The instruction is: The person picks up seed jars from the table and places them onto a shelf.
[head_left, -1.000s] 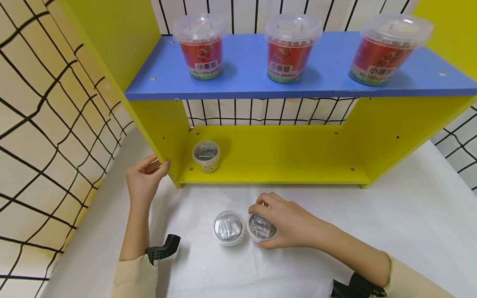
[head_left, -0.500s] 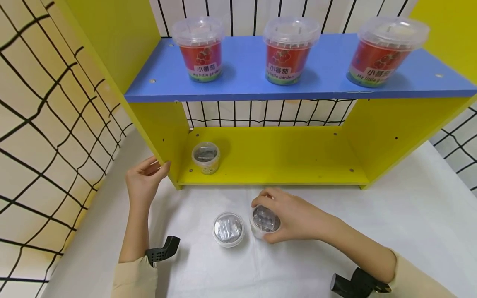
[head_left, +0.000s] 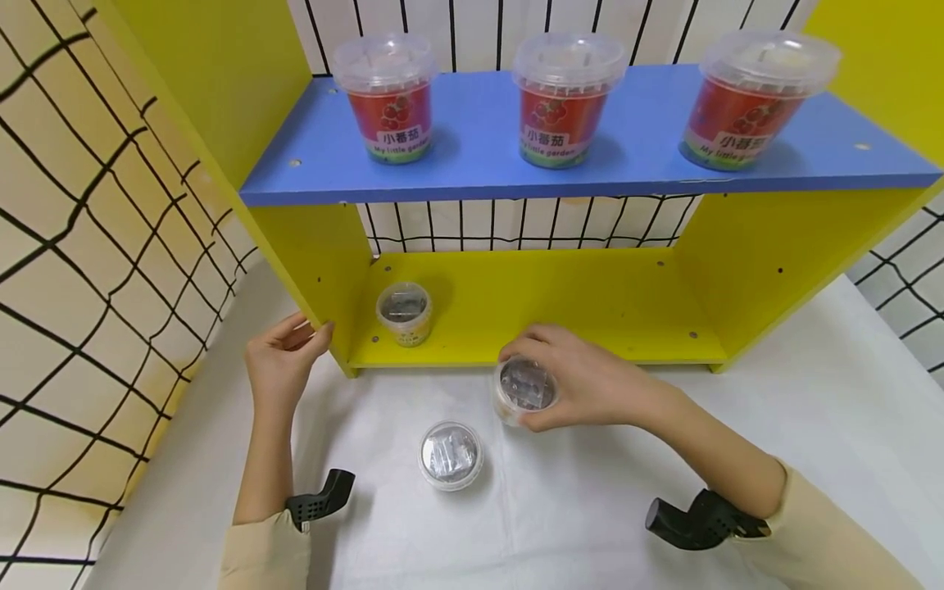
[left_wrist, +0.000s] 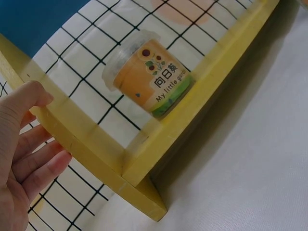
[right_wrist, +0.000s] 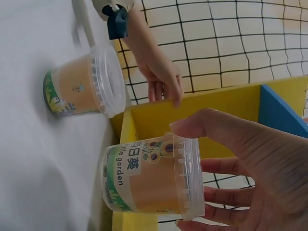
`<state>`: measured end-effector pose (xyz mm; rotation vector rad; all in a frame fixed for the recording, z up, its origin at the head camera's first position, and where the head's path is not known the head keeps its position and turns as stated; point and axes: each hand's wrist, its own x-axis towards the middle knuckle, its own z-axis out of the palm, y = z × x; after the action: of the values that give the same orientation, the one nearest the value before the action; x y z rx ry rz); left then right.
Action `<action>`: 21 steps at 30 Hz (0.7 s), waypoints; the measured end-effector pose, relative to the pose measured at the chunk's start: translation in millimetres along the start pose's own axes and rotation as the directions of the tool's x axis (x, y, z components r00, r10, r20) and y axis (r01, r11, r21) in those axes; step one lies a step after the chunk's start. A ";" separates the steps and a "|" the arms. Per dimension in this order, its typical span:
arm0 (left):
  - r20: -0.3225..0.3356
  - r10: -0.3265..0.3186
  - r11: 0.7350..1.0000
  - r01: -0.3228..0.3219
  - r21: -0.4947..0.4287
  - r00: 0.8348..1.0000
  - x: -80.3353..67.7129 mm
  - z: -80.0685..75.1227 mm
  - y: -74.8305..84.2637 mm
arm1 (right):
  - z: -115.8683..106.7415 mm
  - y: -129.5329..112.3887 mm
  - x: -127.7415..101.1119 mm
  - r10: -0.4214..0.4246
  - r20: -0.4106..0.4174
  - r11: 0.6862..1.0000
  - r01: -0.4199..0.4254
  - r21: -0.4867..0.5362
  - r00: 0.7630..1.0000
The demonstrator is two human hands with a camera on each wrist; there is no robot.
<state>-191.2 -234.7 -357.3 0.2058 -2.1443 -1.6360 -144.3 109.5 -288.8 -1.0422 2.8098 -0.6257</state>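
Lifted since earlier: sunflower pot [head_left: 525,391] pinched in right grip [head_left: 583,381]; one shelved [head_left: 404,313], one left on worktop [head_left: 451,456]; left grip [head_left: 279,365] spread.

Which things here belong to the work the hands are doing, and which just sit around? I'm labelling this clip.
In hand:
- orange cup, held by the right hand
- second orange cup on the white cloth
- orange cup on the lower shelf
- yellow shelf unit, its side panel touched by the left hand

Lying about:
- three red cups on the blue shelf
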 end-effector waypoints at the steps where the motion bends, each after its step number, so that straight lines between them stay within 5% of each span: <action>1: 0.000 0.001 1.000 -0.001 -0.002 1.000 0.2 0.1 0.2 | -0.4 0.4 0.8 -0.001 -0.001 1.000 0.001 0.000 1.000; 21: 0.007 0.018 0.999 -0.017 -0.037 1.000 -0.7 0.7 0.2 | -13.8 16.4 31.1 -0.069 -0.024 0.997 0.068 -0.018 0.997</action>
<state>-190.8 -233.8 -357.4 0.1695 -2.1140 -1.6671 -181.0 105.7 -280.8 -1.1462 2.8156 -0.6263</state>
